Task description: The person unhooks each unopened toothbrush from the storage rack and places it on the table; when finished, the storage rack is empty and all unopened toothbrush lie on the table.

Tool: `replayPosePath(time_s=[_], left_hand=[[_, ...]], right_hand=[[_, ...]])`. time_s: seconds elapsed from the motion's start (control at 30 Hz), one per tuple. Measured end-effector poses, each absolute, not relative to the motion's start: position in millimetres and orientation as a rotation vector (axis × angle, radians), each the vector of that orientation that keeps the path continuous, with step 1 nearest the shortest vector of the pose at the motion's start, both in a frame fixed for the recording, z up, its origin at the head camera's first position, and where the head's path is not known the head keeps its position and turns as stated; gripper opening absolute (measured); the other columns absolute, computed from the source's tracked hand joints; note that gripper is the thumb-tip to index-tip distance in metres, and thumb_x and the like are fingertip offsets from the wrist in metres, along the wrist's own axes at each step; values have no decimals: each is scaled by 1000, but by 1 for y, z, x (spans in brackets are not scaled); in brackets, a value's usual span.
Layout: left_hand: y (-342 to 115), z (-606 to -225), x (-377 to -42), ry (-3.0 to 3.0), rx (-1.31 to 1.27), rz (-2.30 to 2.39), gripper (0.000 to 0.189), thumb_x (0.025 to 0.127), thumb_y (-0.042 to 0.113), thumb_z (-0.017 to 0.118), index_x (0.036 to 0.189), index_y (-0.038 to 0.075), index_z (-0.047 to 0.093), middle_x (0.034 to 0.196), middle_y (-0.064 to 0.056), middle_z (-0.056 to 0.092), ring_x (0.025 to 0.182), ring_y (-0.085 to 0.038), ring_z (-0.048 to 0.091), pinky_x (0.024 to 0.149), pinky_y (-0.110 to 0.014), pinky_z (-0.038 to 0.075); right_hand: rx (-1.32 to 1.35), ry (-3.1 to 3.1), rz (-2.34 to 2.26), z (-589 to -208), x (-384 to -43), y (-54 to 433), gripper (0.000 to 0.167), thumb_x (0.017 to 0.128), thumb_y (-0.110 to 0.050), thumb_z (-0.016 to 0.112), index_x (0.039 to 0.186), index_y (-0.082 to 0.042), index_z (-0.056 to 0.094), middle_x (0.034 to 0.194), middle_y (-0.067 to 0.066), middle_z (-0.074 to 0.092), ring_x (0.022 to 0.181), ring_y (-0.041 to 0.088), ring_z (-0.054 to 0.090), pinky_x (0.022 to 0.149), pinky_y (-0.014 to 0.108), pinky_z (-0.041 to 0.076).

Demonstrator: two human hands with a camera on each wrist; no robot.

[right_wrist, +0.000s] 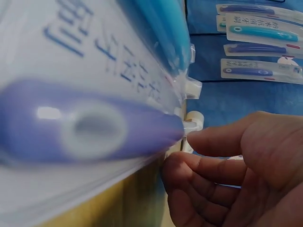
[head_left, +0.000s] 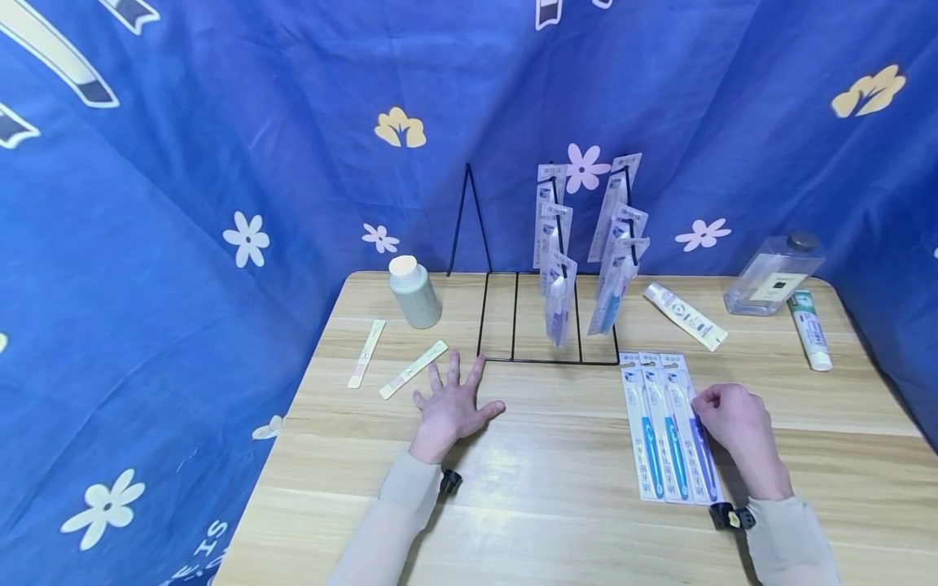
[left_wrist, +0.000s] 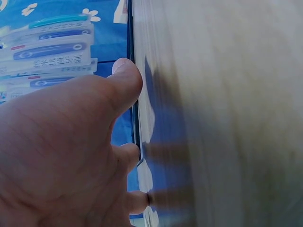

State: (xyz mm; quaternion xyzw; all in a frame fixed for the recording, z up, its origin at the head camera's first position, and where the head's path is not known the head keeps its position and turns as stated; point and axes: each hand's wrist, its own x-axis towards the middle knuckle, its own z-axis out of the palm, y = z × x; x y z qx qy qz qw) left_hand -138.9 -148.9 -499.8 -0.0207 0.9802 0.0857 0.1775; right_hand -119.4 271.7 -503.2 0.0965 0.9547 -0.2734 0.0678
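Note:
My left hand [head_left: 453,407] rests on the wooden table with its fingers spread, holding nothing. It lies just in front of the black wire rack [head_left: 545,362]. At the right, my right hand [head_left: 736,415] has curled fingers, with thumb and forefinger pinching the side edge of a purple toothbrush in a clear pack [head_left: 702,439]. That pack lies flat beside two packs with blue toothbrushes, a middle one [head_left: 672,439] and a left one [head_left: 648,439]. In the right wrist view, the purple handle [right_wrist: 94,127] fills the near side, and the thumb [right_wrist: 208,142] meets the pack's edge.
Several packed toothbrushes hang from the rack's middle arm [head_left: 558,301] and right arm [head_left: 614,285]. A grey-green bottle [head_left: 416,297] and two slim sachets [head_left: 414,370] lie to the left. White tube [head_left: 685,316], clear bottle [head_left: 773,277] and toothpaste [head_left: 809,330] are at the right.

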Motion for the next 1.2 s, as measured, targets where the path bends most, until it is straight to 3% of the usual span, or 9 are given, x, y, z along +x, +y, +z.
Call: replayPosePath(time_s=[0.23,0.43,0.53,0.63,0.73,0.93,1.2], left_hand=[[-149,-499,-138,2769,-62,252,90,90,77,50,162,42,10,173,-9,-3,155,-52,1,109,-84,20],[-148,-501,-138,2768,-54,263,86,92,77,46,163,42,10,173,-10,-3,154,-54,0,108,-85,20],[-148,-503,-138,2771,-50,271,85,93,76,44,163,42,10,173,-10,-2,154,-54,0,107,-86,19],[-148,-503,-138,2777,-55,266,84,93,75,45,162,42,10,173,-10,-2,155,-53,-1,108,-86,19],[-148,-503,-139,2783,-62,259,83,94,74,45,162,42,10,173,-10,-2,155,-52,-1,108,-85,19],[-148,-502,-138,2773,-66,248,82,95,73,46,162,43,10,173,-9,-2,155,-52,0,108,-85,20],[-148,-500,-138,2771,-64,258,82,95,72,47,162,43,10,173,-10,-2,155,-52,0,108,-85,20]], right_hand=[[112,3217,-976,-500,-116,256,13,90,-6,66,95,3,74,78,15,71,67,23,61,56,26,42],[-230,3323,-1345,-497,-118,228,13,85,4,71,94,-3,77,79,11,75,70,-2,59,62,6,45],[-334,3257,-1530,-491,-121,211,14,85,5,73,96,-4,77,82,9,77,72,-12,56,65,4,46],[-408,3166,-1681,-483,-126,194,17,87,3,74,100,-5,77,88,9,78,77,-14,59,70,4,48],[-494,3053,-1814,-476,-133,175,23,88,3,73,109,-5,76,98,11,79,85,-8,66,78,6,51],[-547,2907,-1979,-464,-147,140,38,88,-2,76,125,-5,70,117,13,76,99,27,75,90,15,55],[-473,2824,-2056,-455,-164,112,53,85,-11,82,134,-6,64,129,14,71,117,32,70,101,28,54]])
